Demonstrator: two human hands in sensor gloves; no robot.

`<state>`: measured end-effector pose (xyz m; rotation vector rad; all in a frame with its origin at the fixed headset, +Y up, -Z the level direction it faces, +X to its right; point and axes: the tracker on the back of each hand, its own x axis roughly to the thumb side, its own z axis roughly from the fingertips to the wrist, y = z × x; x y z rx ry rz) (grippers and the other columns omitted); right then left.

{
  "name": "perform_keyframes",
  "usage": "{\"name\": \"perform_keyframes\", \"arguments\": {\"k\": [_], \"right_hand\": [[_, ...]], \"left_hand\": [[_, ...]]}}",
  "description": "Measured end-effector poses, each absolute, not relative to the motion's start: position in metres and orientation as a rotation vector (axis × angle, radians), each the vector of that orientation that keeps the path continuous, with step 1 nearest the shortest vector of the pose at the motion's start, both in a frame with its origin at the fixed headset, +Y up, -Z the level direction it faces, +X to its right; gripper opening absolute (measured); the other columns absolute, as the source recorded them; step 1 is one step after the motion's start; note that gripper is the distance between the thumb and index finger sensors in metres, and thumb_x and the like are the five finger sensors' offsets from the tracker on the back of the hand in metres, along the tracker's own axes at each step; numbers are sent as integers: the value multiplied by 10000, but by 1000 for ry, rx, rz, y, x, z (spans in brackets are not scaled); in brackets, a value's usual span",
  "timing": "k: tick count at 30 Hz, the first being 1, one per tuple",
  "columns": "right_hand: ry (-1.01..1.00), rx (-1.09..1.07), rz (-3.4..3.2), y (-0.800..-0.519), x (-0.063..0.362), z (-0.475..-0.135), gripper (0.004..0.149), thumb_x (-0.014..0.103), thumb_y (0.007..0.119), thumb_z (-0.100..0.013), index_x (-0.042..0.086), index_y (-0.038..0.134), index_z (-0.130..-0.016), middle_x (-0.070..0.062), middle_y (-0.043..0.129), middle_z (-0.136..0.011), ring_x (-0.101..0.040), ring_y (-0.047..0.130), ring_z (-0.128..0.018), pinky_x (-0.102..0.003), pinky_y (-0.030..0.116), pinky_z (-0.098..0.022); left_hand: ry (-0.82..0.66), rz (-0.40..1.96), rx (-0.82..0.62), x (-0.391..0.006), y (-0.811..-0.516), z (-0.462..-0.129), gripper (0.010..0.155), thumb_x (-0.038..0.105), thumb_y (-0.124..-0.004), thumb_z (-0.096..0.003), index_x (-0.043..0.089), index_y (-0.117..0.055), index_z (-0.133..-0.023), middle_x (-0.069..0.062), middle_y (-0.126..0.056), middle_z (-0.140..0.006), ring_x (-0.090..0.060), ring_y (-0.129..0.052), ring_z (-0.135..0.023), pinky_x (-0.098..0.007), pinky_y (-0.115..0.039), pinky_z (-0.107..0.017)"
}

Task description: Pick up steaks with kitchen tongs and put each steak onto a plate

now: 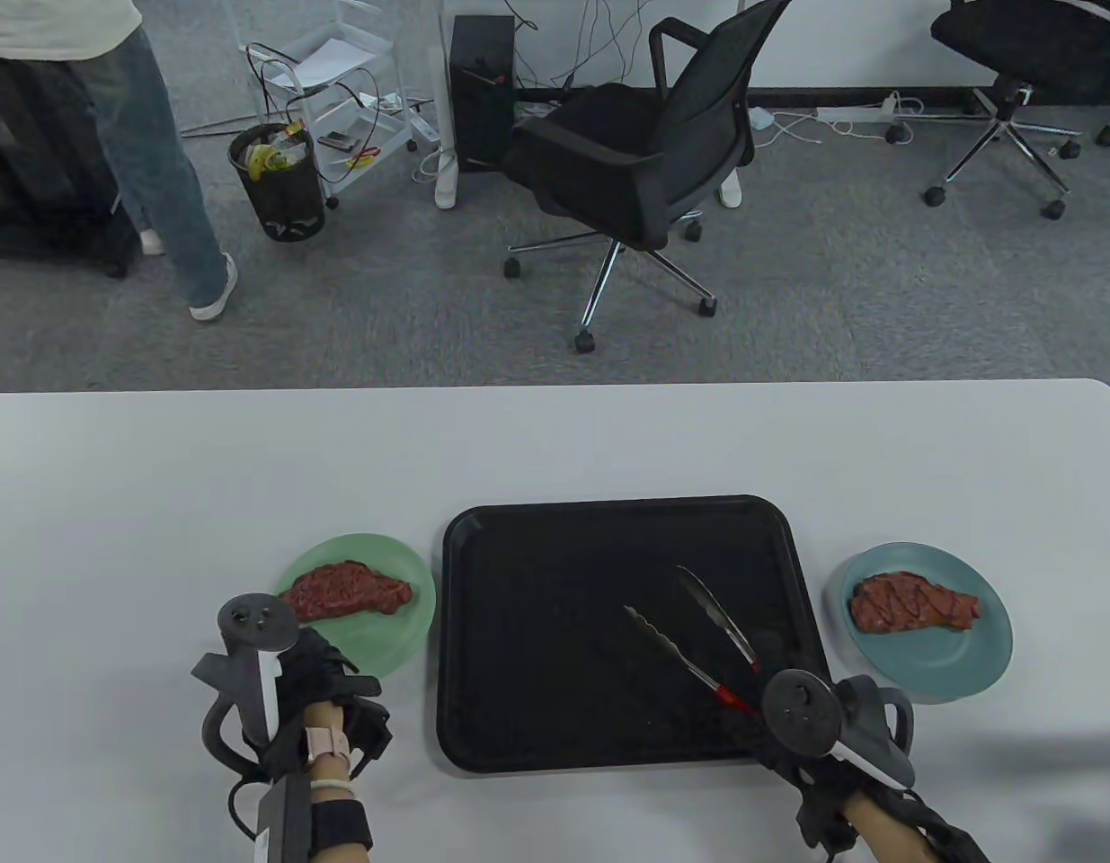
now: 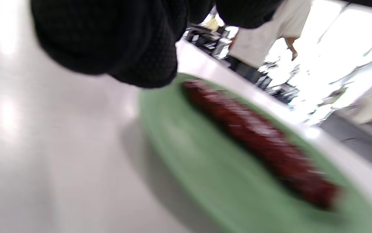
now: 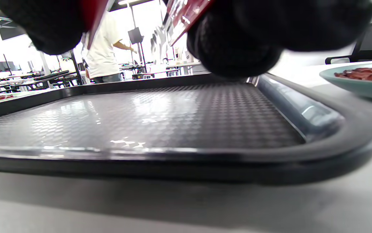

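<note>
- Centrally, a black tray [image 1: 537,629] lies on a white desk [image 1: 159,467], seen from above.
- Kitchen tongs [image 1: 689,629] with metal arms and red handles lie over the right half of the tray, their 2 arms spread apart and their tips pointing toward the far left.
- The right hand [image 1: 788,719], in a black glove with a tracker on its back, sits at the tray's near right corner. In the right wrist view its fingers [image 3: 234,48] curl round the red handles, so it grips the tongs.
- A green plate [image 1: 384,647] sits just left of the tray with 1 red steak [image 1: 348,589] on it.
- The left hand [image 1: 321,674], also gloved and with a tracker, sits at the near edge of the green plate. Its fingers are hidden under the tracker, and the left wrist view is blurred, so I cannot tell whether they are curled or straight. No object shows in it.
- A teal plate [image 1: 932,665] sits just right of the tray, carrying the second steak [image 1: 914,604].
- Both steaks lie on plates, 1 each.
- Beyond the desk is grey carpet with a black office chair [image 1: 635,162], a bin [image 1: 276,180], and a person's legs [image 1: 159,162] at the far left.
</note>
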<state>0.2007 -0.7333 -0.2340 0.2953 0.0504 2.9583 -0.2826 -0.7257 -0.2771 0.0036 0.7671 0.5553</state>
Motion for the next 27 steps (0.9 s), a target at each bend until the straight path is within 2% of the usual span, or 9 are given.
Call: {"name": "perform_keyframes", "arguments": {"k": [4,9,15,27], "right_hand": [[32,308,2975,-731,198,-231,929,559,791,-356,-39,501,-1005,-260,758,-789,-350,878,-403,-397,812,-206],[8,299,2986,-727,199,-228,930,561,790,-356,-39,500,-1005,-259,759,-790,-349,878,-404,-397,812,-208],[7,280,2989,-727,201,-227,930,560,790,-356,-38,499,-1006,-261,758,-791,-350,878,-405,-398,812,-208],[108,118,3150,-754,209,-239,930,554,794,-355,-29,488,-1012,-262,747,-807,-363,868,-430,-413,805,-235]], "left_hand": [[473,740,141,-231,-715,-272,657,362,-709,-447,118,-518,-1027,-197,-710,-851,-324,-979,-411,-256,-920,-180],[265,991,140,-175,-717,-267,652,373,-705,-452,127,-531,-1030,-198,-706,-862,-337,-972,-427,-271,-915,-193],[199,1107,22,-150,-739,-265,650,371,-696,-460,122,-521,-1034,-209,-694,-865,-353,-960,-442,-285,-910,-207],[169,1062,1,-149,-752,-262,647,373,-691,-460,120,-527,-1032,-211,-694,-864,-358,-956,-451,-290,-909,-215]]}}
